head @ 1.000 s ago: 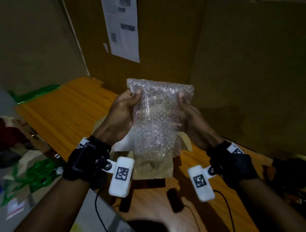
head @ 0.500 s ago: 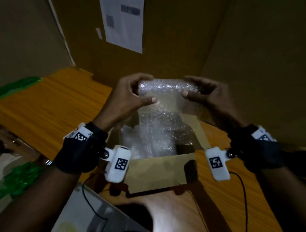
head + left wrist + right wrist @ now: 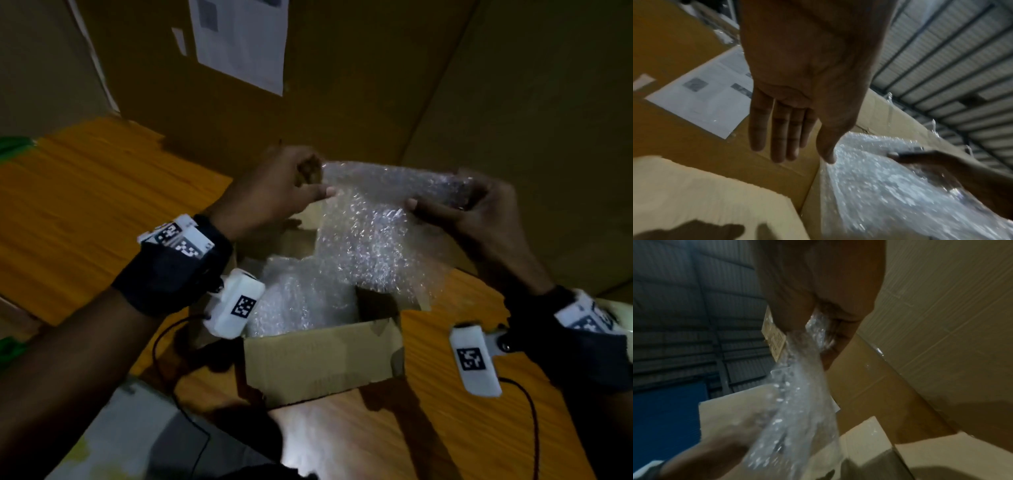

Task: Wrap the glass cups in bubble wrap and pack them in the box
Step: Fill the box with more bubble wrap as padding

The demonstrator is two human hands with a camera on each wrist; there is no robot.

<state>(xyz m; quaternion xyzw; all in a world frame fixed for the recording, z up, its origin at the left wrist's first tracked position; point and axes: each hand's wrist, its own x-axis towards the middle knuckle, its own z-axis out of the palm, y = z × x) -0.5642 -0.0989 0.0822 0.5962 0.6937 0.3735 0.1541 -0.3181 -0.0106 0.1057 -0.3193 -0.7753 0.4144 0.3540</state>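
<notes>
- Head view: bubble wrap [image 3: 373,240] stretched above the open box [image 3: 318,359], lower edge hanging into it.
- Right hand [image 3: 479,212] pinching the sheet's top corner between thumb and fingers.
- Left hand [image 3: 274,192] with fingers straight in the wrist view, thumb tip at the sheet's edge, no clear pinch.
- No glass cup discernible; impossible to tell whether one sits inside the sheet.
- Best to take a firm left pinch first, then lower the sheet evenly, keeping it taut.
- Wrapped bundle [image 3: 301,301] filling the box's left side; open room on the right, so aim there.
- Tall cardboard wall [image 3: 376,85] close behind the hands, box flaps raised near and far: likely snags, so move straight down.
- Wooden table [image 3: 102,205] bare to the left.
</notes>
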